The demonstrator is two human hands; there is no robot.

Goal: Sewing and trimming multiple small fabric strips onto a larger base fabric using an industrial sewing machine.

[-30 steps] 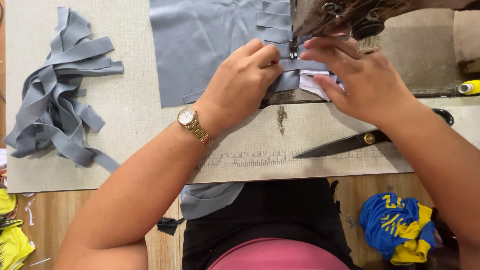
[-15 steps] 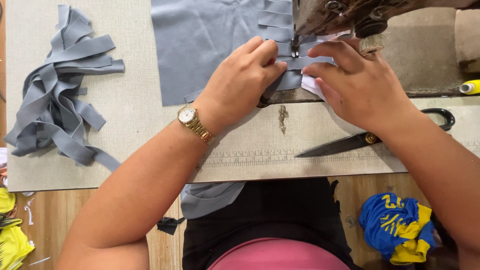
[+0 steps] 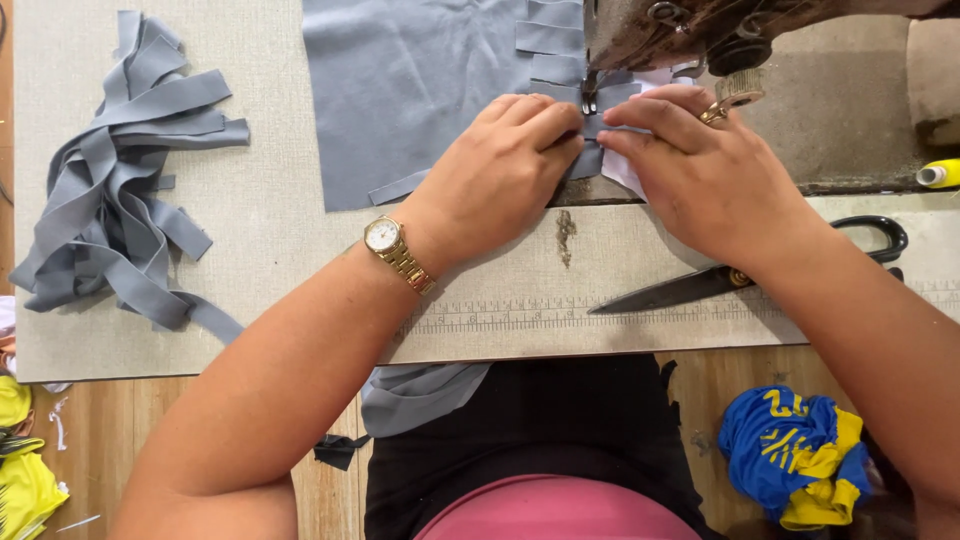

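As both hands, the left hand (image 3: 505, 160) and right hand (image 3: 700, 170), pressed the grey fabric (image 3: 420, 90) flat with closed fingers at the needle (image 3: 590, 100) in the upper middle of the frame, a fingertip looked likely to get pricked.

Our left hand (image 3: 505, 165) and right hand (image 3: 700, 170) are covering the narrow grey fabric strip (image 3: 590, 125) beneath them. The rusty brown sewing machine head (image 3: 700, 30) and large grey cloth panel (image 3: 420, 90) are running off the top edge.
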